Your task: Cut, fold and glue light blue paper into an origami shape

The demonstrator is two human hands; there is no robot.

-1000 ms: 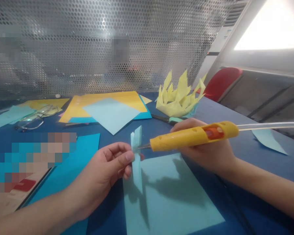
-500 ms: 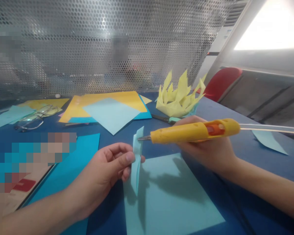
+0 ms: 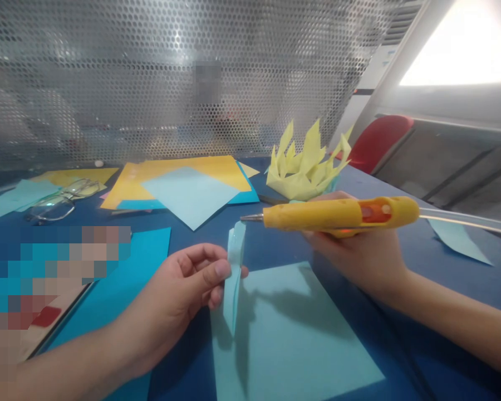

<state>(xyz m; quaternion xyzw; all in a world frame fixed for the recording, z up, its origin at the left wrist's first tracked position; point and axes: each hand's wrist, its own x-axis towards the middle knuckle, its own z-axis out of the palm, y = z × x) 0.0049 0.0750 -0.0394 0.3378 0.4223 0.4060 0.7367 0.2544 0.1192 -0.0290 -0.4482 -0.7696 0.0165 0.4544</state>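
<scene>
Between thumb and fingers, my left hand (image 3: 192, 278) pinches a narrow folded strip of light blue paper (image 3: 234, 278), held upright. My right hand (image 3: 354, 250) is wrapped around a yellow hot glue gun (image 3: 313, 214), with a clear glue stick (image 3: 463, 220) trailing from its back end. The gun's metal nozzle points left and sits at the top edge of the folded paper; whether it touches I cannot tell. A shiny patch shows on the paper's upper part. Beneath both hands lies a light blue sheet (image 3: 292, 334) with their shadows across it.
A yellow folded-paper crown shape (image 3: 304, 167) stands at the back right. Yellow sheets (image 3: 175, 167) with a pale blue square (image 3: 192, 195) on top lie behind my left hand. Eyeglasses (image 3: 58, 203) rest at left, near a bright blue sheet (image 3: 142, 278). A perforated metal screen (image 3: 150, 83) borders the table.
The glue gun has moved up and slightly right, so its nozzle has gone from the paper's upper face to its top edge. My left hand stays nearly still.
</scene>
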